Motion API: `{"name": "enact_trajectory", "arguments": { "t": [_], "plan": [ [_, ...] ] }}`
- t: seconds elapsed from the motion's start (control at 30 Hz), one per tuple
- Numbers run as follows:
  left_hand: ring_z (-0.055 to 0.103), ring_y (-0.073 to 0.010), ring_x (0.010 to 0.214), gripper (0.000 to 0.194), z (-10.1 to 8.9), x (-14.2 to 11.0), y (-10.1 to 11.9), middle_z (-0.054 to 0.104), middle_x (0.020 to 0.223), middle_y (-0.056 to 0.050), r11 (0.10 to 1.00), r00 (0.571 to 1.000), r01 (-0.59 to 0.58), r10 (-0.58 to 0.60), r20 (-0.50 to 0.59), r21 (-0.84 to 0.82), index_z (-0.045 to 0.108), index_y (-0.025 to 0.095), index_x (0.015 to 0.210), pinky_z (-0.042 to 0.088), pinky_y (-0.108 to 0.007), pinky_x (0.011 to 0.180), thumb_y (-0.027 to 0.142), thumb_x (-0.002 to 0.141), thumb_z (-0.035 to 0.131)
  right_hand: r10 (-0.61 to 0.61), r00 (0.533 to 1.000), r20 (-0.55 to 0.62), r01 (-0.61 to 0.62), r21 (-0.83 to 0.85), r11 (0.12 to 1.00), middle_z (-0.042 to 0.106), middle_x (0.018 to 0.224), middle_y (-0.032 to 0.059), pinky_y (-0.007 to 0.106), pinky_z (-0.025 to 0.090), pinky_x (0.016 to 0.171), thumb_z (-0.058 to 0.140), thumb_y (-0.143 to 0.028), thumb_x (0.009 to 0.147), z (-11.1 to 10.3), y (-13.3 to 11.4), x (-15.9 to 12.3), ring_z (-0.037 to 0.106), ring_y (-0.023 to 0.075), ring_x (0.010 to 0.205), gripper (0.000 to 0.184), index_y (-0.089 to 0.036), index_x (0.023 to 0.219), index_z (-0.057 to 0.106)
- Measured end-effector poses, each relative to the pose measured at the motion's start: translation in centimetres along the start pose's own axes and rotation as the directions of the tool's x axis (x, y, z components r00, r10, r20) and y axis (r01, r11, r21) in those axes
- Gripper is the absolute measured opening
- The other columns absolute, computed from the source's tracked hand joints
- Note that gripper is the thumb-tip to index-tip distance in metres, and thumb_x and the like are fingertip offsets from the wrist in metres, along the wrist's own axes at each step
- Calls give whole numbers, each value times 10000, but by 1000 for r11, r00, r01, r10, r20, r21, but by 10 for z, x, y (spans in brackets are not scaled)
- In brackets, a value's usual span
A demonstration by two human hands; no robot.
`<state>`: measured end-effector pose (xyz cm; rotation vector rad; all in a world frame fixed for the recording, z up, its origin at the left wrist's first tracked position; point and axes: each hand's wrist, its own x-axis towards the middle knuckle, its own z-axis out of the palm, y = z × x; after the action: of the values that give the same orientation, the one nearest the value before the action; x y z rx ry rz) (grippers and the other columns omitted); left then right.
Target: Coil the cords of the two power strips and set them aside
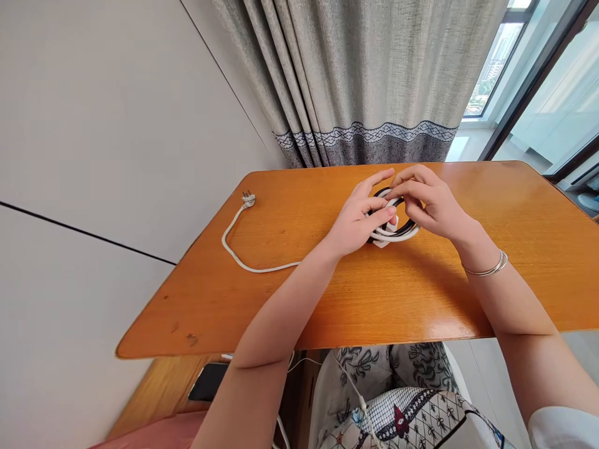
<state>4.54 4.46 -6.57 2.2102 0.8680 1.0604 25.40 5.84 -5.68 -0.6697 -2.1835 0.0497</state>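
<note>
A coil of white and black cable point(406, 234) is held just over the wooden table, right of the middle. My left hand point(362, 215) grips the coil's left side, its thumb across the loops and its index finger stretched out. On the upper right of the loops, my right hand point(433, 202) has its fingers bent in a pinch at the cable; the fingertips partly hide what they grip. Part of a white block point(381, 244) shows below the coil, mostly covered. From behind my left arm a white cord point(266, 270) runs left to a three-pin plug point(249, 199) on the tabletop.
The orange-brown table point(468, 299) has rounded corners. A grey curtain point(374, 75) hangs behind it, a pale wall point(93, 125) stands on the left, and glass doors point(556, 118) are at right. A dark phone point(208, 381) lies on a lower wooden surface below the table edge.
</note>
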Motion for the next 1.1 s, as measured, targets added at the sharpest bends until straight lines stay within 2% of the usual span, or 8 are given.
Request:
{"name": "enact_trajectory", "arguments": {
  "t": [0.13,0.23,0.3,0.43,0.5,0.7,0.9,1.1],
  "plan": [
    [429,-312,1519,326,4,1,-2,475,1632,-65,1000,1000,-23,23,19,7,760,208,789,332,-526,1284,428,972,605,64,988,140,-52,-83,995,658,1154,104,438,547,918,644,-255,848,-9,-13,0,645,276,1073,149,-227,988,682],
    [490,-308,1475,285,7,2,-5,508,1589,-110,998,998,-68,68,-12,-18,735,199,795,379,-524,1254,429,945,659,109,988,107,-73,-295,953,721,1087,94,478,530,970,637,-232,871,-11,-17,-1,678,286,1031,74,-232,926,687],
    [495,-326,1475,255,7,2,-7,505,1581,-144,995,995,-93,91,-50,-26,717,201,899,401,-529,1234,451,873,756,104,994,45,-78,-396,915,762,1034,58,517,485,1072,590,-185,902,-11,-17,-2,701,274,1010,131,-254,912,701],
    [396,-373,1547,766,6,1,-11,358,1682,-176,989,989,-145,146,-26,26,591,247,1278,400,-560,1224,512,647,936,94,995,-33,-99,-435,895,801,1003,3,561,442,1156,573,-212,935,-10,-11,-4,736,260,975,177,-297,931,728],
    [363,-376,1567,949,5,2,-12,300,1713,-179,986,988,-152,153,-2,65,507,265,1410,382,-553,1240,525,615,953,94,995,-38,-101,-424,900,808,1006,1,569,473,1134,582,-253,939,-8,-8,-6,746,265,963,158,-303,928,732],
    [546,-371,1436,1090,-3,4,-5,565,1555,-148,994,995,-70,63,80,82,512,234,1491,421,-486,1227,543,552,970,31,999,-45,-46,-390,920,815,1036,14,532,601,992,548,-368,961,-5,0,-13,767,267,960,199,-309,936,736],
    [673,-352,1266,1032,-9,4,0,717,1348,-140,983,993,4,17,114,-182,655,183,1333,520,-452,1120,597,444,976,-34,999,1,32,-337,941,814,913,31,485,628,944,489,-455,1000,-10,-3,-21,780,252,869,308,-327,946,764],
    [738,-336,1132,1004,-8,6,-5,777,1183,-132,820,975,159,-42,220,-550,720,180,1191,597,-400,965,798,418,888,-7,1000,-29,-3,-332,943,768,741,42,476,616,893,464,-609,1015,-18,-21,-25,751,254,779,448,-329,798,738]
  ]
}}
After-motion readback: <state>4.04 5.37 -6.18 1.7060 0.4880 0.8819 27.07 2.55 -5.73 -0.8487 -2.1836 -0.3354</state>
